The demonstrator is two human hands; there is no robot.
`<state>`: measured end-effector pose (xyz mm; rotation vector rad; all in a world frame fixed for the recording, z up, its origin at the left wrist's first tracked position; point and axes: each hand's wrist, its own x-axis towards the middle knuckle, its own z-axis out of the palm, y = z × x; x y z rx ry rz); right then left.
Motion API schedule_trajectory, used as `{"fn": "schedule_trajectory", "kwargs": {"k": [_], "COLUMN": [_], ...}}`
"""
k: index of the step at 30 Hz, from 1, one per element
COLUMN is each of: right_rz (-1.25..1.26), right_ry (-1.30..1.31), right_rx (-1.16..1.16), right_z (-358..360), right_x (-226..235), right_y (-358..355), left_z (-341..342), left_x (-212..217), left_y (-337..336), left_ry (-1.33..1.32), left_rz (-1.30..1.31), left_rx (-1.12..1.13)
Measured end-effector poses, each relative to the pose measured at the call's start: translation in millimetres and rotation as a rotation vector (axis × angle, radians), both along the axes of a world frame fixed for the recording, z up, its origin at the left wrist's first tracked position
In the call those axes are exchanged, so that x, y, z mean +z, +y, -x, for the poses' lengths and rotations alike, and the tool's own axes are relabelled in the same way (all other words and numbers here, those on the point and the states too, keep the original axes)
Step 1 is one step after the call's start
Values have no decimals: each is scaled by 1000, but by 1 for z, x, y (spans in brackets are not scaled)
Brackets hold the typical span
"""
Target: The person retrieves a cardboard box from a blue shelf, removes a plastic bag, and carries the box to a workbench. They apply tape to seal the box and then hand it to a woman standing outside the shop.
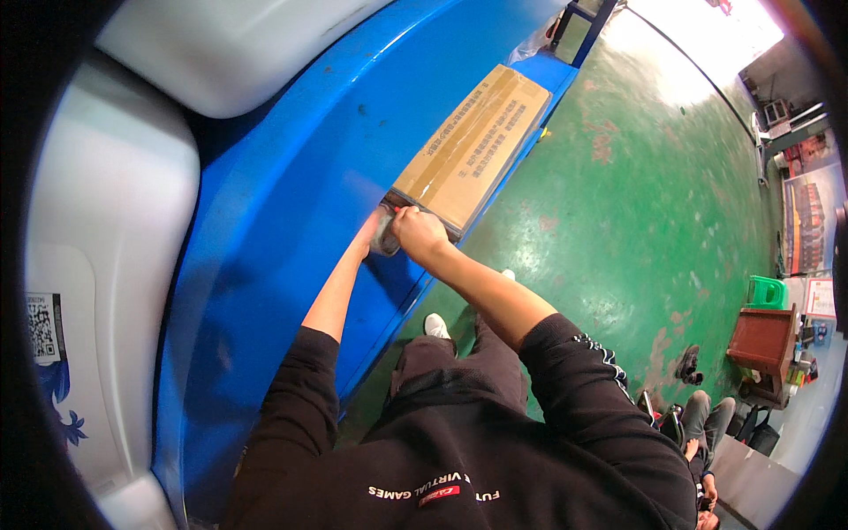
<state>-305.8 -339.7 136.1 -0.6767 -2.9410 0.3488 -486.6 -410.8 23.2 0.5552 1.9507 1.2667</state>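
Note:
A long brown cardboard box (481, 146) with tape along its top lies on the blue surface, its near end towards me. Both my hands are at that near end, where a dark edge shows. My right hand (419, 233) is closed at the box's near end, with a small bit of red showing by its fingers; what it grips is mostly hidden. My left hand (369, 231) is just left of it, blurred, its fingers partly hidden. Between the two hands is a rounded grey-white thing (385, 240), perhaps a roll of tape, too smeared to be sure.
Large white moulded shapes (115, 238) stand along the left of the blue surface (274, 221). A green floor (601, 238) stretches to the right. Farther right are a brown cabinet (761, 343), a green plastic stool (767, 292) and a seated person (704, 428). A dark blue frame (585, 31) rises beyond the box.

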Motion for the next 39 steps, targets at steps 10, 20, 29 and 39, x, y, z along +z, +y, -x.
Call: {"fn": "schedule_trajectory", "kwargs": {"k": [10,20,29,39], "right_rz": [51,599,842,598], "right_ry": [-167,510,474,424], "right_rx": [-33,-415,-497,-508], "right_z": [5,-68,-102,-89], "right_x": [11,32,31,35], "right_y": [-9,-12,-11,74], "left_z": [12,-54,-133,-113], "left_x": [-17,53,120,88], "left_y": [6,-33,-48,-69], "left_ry": [-78,-55,-39,-169], "left_rz": [26,-159,-165,20], "left_rx": [41,-91,-294,-241]}}
